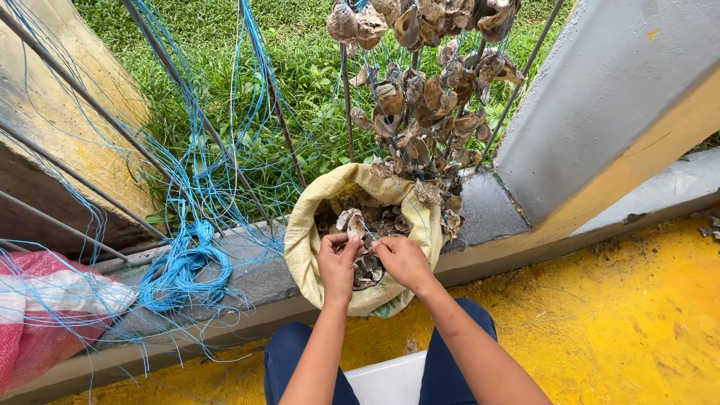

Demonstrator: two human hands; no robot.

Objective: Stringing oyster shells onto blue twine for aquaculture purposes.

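Note:
My left hand [337, 264] and my right hand [403, 261] meet over the mouth of a yellowish woven sack [303, 241] full of grey oyster shells [379, 222]. The left hand pinches a pale shell [352, 222] at the fingertips. The right hand's fingers are closed close to it, seemingly on a thin blue line that is too fine to make out. Above the sack, strings of shells [420, 90] hang on blue lines from the railing.
Blue line lies in a loose bundle [184, 268] on the concrete ledge [487, 210], with more strands draped over the metal bars [172, 82]. A red and white sack [34, 315] sits at left. Grass lies beyond; yellow floor [622, 315] at right.

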